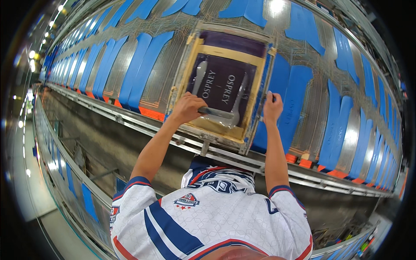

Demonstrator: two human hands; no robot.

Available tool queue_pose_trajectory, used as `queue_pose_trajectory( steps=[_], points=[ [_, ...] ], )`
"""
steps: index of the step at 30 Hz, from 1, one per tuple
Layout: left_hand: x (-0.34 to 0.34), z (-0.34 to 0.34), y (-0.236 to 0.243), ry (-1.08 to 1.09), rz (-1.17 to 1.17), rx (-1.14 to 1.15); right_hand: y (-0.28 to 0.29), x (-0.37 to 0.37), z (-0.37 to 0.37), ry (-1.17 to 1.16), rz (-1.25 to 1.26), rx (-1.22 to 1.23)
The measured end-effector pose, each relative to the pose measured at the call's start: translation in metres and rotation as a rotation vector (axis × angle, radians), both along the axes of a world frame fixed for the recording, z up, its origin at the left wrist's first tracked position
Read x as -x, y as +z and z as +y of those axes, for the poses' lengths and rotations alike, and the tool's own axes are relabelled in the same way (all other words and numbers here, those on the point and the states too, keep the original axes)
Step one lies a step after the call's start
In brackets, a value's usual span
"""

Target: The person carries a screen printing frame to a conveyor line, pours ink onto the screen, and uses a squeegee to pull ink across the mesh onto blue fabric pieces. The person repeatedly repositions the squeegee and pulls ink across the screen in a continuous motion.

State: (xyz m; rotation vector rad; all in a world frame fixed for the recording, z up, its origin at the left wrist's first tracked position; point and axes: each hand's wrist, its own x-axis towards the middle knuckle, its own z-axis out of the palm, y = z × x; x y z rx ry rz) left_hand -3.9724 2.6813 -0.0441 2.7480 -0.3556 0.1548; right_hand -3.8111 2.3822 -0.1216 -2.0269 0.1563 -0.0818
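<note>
My left hand (188, 106) is closed round a grey squeegee (219, 113) lying across the lower part of a screen-printing frame (199, 35). The screen has a dark purple middle with pale lettering, streaks of clear glossy ink (237, 93) and yellowish bands along its edges. My right hand (272, 107) is closed at the frame's right side, on what looks like its edge or a handle, partly hidden by the fingers. Blue fabric pieces (292, 99) lie on the metal bed beside and partly under the frame.
The long printing table (299, 138) carries rows of blue cut pieces (143, 69), with orange strips (151, 113) along its near edge. A metal rail (229, 155) runs in front of me. A second table (58, 162) with blue pieces stands at lower left, past a dark aisle.
</note>
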Motion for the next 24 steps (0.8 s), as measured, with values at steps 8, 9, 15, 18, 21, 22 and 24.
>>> queue_pose_trajectory(
  steps=[8,9,15,18,21,22,24],
  points=[
    [0.077,0.052,-0.006,-0.039,-0.131,-0.014,0.0,0.017,0.062,0.003,0.118,-0.028],
    [0.084,0.053,-0.008,-0.042,-0.124,-0.017,-0.001,0.016,0.062,-0.002,0.139,-0.014],
    [0.065,0.061,-0.023,-0.075,-0.17,-0.055,-0.01,0.015,0.064,0.02,0.145,0.207],
    [0.007,0.079,-0.031,-0.039,-0.21,-0.072,0.025,0.011,0.067,0.143,0.304,0.451],
    [-0.077,0.101,-0.039,-0.048,-0.268,-0.077,0.029,-0.014,0.071,0.312,-0.067,0.509],
    [-0.097,0.104,-0.033,-0.05,-0.221,-0.071,0.023,-0.015,0.071,0.378,-0.252,0.477],
    [-0.121,0.116,-0.017,-0.066,-0.088,0.011,0.075,-0.03,0.109,0.546,0.043,0.087]
  ],
)
